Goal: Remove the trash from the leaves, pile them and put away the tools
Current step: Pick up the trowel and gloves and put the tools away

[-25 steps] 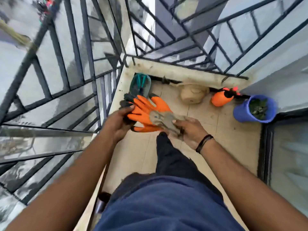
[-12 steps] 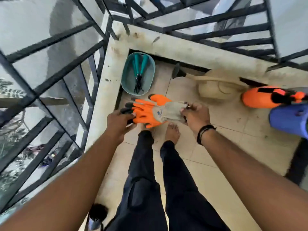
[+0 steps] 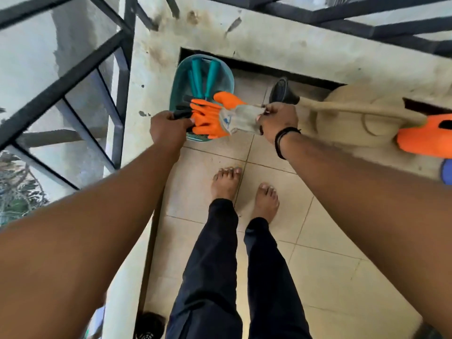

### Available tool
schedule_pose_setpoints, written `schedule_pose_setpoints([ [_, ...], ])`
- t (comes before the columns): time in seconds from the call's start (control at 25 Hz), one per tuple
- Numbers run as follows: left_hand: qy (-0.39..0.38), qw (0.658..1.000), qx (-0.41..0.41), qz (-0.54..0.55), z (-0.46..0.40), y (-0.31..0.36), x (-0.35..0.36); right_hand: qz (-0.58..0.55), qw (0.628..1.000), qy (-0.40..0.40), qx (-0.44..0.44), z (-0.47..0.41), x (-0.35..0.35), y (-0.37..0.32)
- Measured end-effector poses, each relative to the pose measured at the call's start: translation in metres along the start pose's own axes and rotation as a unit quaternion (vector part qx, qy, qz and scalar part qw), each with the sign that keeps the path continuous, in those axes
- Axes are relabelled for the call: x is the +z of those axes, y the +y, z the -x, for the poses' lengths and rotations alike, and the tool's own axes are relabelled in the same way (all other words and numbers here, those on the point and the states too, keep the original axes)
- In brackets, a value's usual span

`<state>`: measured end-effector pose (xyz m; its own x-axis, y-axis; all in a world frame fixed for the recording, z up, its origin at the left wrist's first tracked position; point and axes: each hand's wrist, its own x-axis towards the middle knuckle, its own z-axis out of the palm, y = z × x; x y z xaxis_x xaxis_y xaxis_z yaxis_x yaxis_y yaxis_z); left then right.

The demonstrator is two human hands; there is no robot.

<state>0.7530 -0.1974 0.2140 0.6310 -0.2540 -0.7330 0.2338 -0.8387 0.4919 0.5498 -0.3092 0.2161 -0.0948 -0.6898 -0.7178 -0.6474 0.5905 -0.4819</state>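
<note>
Fingers (image 3: 265, 117) pinch gloves (image 3: 212, 118) over basket (image 3: 228, 77) rim.

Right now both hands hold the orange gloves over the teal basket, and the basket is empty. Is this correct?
Not quite: the teal basket is not empty; teal-handled tools lie inside it, as the head view shows. The left hand and right hand do hold the orange gloves over it.

Orange gloves (image 3: 212, 118): rubbery matt coating, grey knit cloth cuff. Teal basket (image 3: 226, 74): smooth translucent plastic. Floor tiles (image 3: 325, 272): beige, smooth, slight sheen. Ledge (image 3: 269, 42): rough stained concrete. Railing (image 3: 73, 67): dark painted metal.
</note>
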Motion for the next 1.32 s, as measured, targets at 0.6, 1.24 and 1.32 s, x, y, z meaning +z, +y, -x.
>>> schedule_pose_setpoints([
  [0.6, -0.179, 0.974, 0.033, -0.136, 0.209, 0.047, -0.023, -0.105, 0.983, -0.126, 0.087, 0.177, -0.154, -0.019],
  [1.24, -0.514, 0.721, 0.251, -0.392, 0.609, 0.138, -0.004, -0.568, 0.729, 0.347, 0.158, 0.611, -0.421, 0.190],
  [1.32, -0.545, 0.666, 0.280, -0.425, 0.672, 0.101, 0.029, -0.615, 0.671, 0.383, 0.158, 0.657, -0.412, 0.247],
])
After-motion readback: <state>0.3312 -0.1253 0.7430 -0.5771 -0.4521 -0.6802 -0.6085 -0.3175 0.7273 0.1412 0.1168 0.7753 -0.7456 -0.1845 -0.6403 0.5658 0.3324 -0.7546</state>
